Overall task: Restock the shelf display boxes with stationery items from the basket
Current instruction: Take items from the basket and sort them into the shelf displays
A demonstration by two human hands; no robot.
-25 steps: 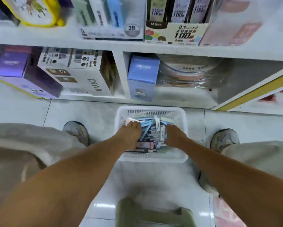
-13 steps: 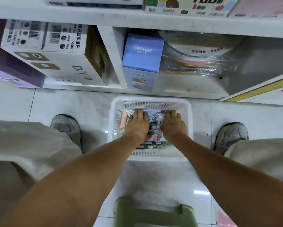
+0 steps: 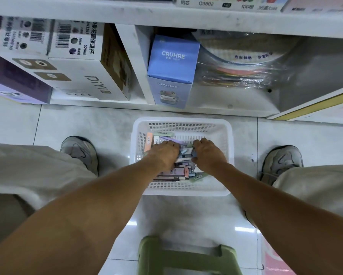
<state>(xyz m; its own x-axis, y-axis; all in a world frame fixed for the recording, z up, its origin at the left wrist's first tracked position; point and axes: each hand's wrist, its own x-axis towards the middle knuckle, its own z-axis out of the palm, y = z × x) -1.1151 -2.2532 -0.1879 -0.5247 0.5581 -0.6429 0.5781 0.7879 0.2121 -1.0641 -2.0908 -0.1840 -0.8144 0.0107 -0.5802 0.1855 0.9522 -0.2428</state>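
Note:
A white plastic basket (image 3: 229, 147) sits on the tiled floor between my feet, below the shelf. It holds a heap of small pastel stationery packs (image 3: 179, 172). Both hands are down inside it. My left hand (image 3: 164, 153) lies knuckles-up on the left of the heap, fingers curled over the packs. My right hand (image 3: 207, 154) is on the right of the heap, fingers bent around small packs between the two hands. Whether the grip is firm is hidden by the knuckles. Display boxes (image 3: 226, 2) stand on the upper shelf at the top edge.
The low shelf holds a white carton (image 3: 83, 76), a purple box (image 3: 14, 82), a blue CRUHRE box (image 3: 172, 70) and plastic-wrapped coloured goods (image 3: 244, 74). A green stool (image 3: 186, 257) stands beneath me. My shoes (image 3: 81, 151) flank the basket.
My view has tipped downward, so the upper shelf has slid out of sight. Both hands have reached further into the basket, and their fingers have curled onto the packs.

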